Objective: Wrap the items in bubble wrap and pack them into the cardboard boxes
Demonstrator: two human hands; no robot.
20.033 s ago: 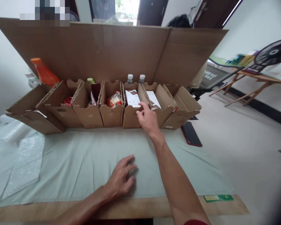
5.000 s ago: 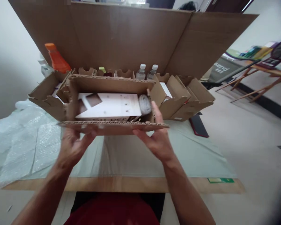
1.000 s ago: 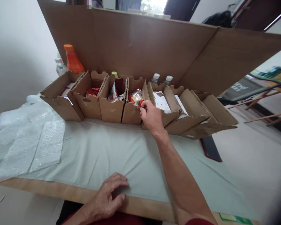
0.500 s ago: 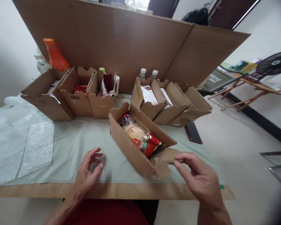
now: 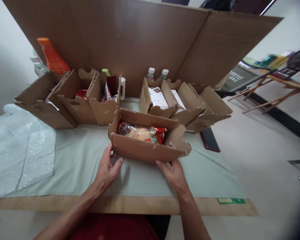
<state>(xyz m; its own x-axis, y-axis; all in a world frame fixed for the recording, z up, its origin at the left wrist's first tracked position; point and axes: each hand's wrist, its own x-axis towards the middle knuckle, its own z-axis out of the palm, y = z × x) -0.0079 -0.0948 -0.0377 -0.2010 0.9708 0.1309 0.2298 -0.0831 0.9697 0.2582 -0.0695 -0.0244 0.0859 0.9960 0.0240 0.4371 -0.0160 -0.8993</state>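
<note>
A long, open-topped cardboard box [image 5: 145, 154] lies across the middle of the table, in front of the other boxes. Inside it is a packet of round, pale food [image 5: 142, 134] in clear and red wrapping. My right hand [image 5: 173, 175] grips the box's lower front edge near its right end, with some fingers hidden under it. At the left end, my left hand [image 5: 107, 170] has its fingertips against the lower corner, while its thumb stands apart from the box.
Cardboard bins [image 5: 103, 110] holding packets stand at back left, and more bins [image 5: 187, 108] at back right. Behind them rise an orange bottle [image 5: 53, 58] and a tall cardboard panel [image 5: 140, 40]. Bubble wrap [image 5: 20, 150] covers the table's left; a dark flat object [image 5: 210, 140] lies right.
The box has turned from slanting toward me to lying crosswise. My right hand has moved left from its end flap to the lower front edge; my left hand has come up to its left end.
</note>
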